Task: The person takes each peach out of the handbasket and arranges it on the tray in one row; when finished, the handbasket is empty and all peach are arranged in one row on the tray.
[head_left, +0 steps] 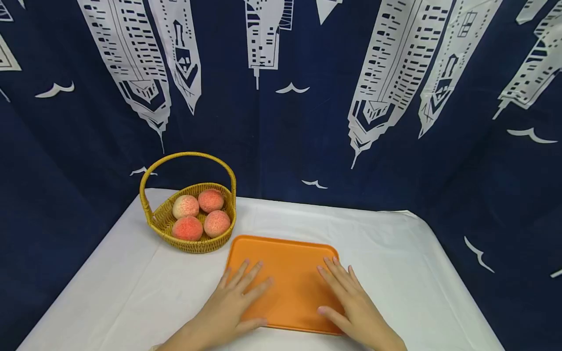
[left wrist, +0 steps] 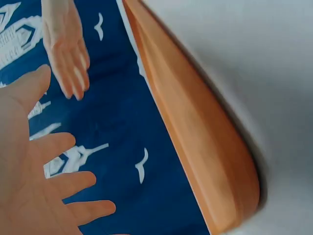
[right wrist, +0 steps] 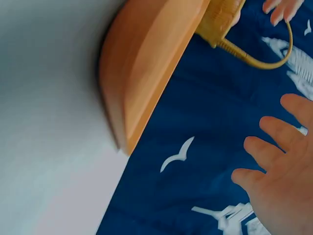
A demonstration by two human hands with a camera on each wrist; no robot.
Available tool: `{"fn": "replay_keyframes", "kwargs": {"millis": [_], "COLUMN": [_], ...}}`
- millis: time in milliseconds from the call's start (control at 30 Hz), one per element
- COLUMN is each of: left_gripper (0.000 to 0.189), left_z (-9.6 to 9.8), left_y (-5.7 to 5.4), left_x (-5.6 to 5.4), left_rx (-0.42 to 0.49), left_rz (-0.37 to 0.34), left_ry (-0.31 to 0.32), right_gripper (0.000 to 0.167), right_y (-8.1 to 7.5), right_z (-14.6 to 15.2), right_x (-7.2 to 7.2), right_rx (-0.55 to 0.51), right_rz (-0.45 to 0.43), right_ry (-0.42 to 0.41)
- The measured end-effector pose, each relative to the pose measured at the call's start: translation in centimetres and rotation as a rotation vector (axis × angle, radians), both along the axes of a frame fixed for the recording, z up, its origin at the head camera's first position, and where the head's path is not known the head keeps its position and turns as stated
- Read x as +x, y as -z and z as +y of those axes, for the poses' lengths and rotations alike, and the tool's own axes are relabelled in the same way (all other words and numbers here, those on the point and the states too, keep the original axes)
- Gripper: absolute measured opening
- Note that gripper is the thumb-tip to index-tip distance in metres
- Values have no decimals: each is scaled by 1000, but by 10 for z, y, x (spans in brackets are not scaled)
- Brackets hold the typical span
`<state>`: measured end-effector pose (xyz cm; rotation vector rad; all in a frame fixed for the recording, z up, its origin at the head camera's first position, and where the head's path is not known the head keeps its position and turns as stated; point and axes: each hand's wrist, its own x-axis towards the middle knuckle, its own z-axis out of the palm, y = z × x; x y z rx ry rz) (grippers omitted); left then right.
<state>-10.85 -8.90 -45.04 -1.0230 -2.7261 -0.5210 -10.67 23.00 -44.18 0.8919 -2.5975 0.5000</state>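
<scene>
An orange tray (head_left: 291, 282) lies flat on the white-covered table, with nothing on it. Over its left side my left hand (head_left: 230, 304) is spread, fingers straight and apart. My right hand (head_left: 353, 307) is spread the same way above the tray's right edge. Both wrist views show a gap between the palms and the tray: the left hand (left wrist: 29, 161) and the right hand (right wrist: 283, 171) are raised above its rim and hold nothing. Behind the tray to the left stands a yellow wicker basket (head_left: 197, 246) with a tall handle, holding several pinkish peaches (head_left: 187, 228).
A white cloth (head_left: 395, 258) covers the table. Around its back and sides hangs a dark blue curtain (head_left: 298, 136) printed with white buildings and birds. The basket's handle (head_left: 189, 154) arches well above the peaches, and its front sits close to the tray's back left corner.
</scene>
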Motion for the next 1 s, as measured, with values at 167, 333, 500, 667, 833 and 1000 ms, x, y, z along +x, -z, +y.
{"fn": "replay_keyframes", "kwargs": {"millis": [167,333,500,667,833,1000], "left_gripper": [69,57,46,50,58,61], "left_z": [-12,-32,-60,-89,-108,-119], "left_y": [-4,-10,-18,-22,-20,-11], "left_x": [-17,-42,-65,-84,-100,-112], "left_rx": [156,433,680,729,718,655], "left_rz": [102,211,194,77,-61,-59], "left_ry": [-77,-232,-426,-581,-638,-637], "right_gripper": [77,74,71,67,64,62], "right_y": [1,9,18,24,30,35], "right_z": [17,31,43,52,58,62], "right_x": [-11,-21,-27,-32,-32,-30], "right_rx": [-193,-301,-363,-443,-452,-421], "right_rz": [-88,-196,-252,-275,-295,-379], "right_ry": [15,58,111,102,106,172]}}
